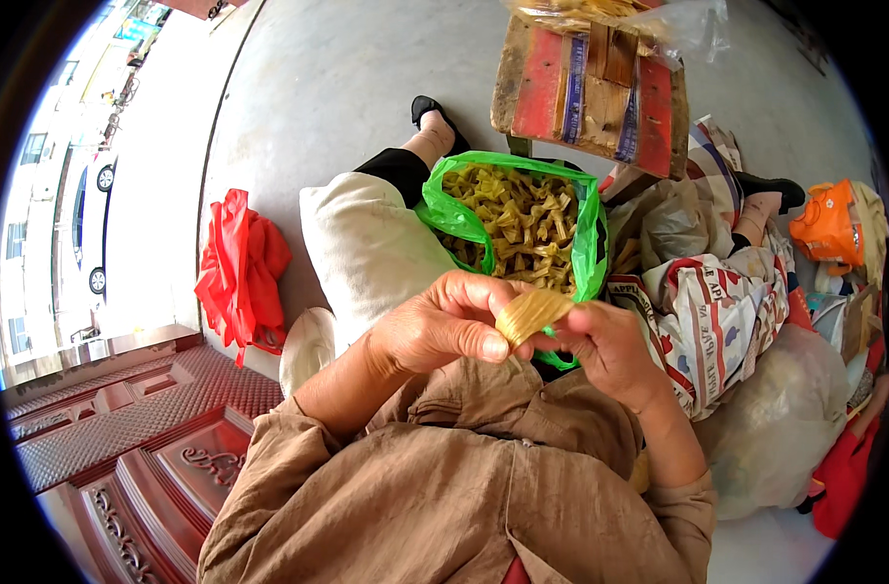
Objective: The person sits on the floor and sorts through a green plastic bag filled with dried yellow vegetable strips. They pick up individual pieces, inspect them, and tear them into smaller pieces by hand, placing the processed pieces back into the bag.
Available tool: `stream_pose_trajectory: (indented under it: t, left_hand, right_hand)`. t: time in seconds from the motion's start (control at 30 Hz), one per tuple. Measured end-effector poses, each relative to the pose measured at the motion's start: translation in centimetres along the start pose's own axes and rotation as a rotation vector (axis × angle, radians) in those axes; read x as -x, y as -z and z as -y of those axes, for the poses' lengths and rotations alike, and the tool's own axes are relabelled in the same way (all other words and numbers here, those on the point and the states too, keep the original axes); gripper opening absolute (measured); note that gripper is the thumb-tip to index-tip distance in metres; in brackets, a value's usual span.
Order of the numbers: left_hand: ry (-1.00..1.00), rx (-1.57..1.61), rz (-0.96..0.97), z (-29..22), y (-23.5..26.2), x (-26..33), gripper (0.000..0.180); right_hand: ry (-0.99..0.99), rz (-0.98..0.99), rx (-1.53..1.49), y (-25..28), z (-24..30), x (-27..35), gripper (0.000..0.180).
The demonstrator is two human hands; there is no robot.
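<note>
A flat, golden-yellow strip with fine lengthwise lines (532, 313) is bent between my two hands, in front of my chest. My left hand (444, 326) pinches one end of it between thumb and fingers. At the other end, my right hand (608, 352) has its fingers closed on the strip; their tips are partly hidden. Just beyond my hands stands an open green plastic bag (591, 238), filled with several small, knotted yellow-brown pieces (518, 219) that look like similar strips.
A worn wooden stool (547, 88) with red paint stands ahead, with clear plastic and yellow strips on top. A red bag (242, 268) lies left on the grey floor. Printed cloth (707, 321), a translucent bag (776, 419) and an orange bag (829, 226) crowd the right.
</note>
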State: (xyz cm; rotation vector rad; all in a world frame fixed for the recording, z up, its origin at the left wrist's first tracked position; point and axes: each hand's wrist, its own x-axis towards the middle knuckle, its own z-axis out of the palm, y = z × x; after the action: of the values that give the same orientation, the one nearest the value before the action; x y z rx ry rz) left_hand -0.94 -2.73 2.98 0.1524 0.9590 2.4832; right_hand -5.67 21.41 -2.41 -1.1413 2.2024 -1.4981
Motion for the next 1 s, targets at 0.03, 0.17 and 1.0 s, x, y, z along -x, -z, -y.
stream_pose_trajectory:
  t: [0.03,0.17,1.0]
  left_hand:
    - [0.024,-0.007,0.048,-0.6,0.1,-0.8,0.009]
    - [-0.175,-1.370,0.125,-0.9,-1.1,-1.4,0.015]
    - [-0.693,-1.908,-0.407,2.4,-1.0,-2.1,0.022]
  right_hand:
    - [-0.107,0.002,-0.217,-1.0,0.7,0.4,0.023]
    - [-0.499,0.162,-0.823,1.3,2.4,0.0,0.032]
    - [-0.428,-0.213,-0.947,0.4,2.3,-1.0,0.018]
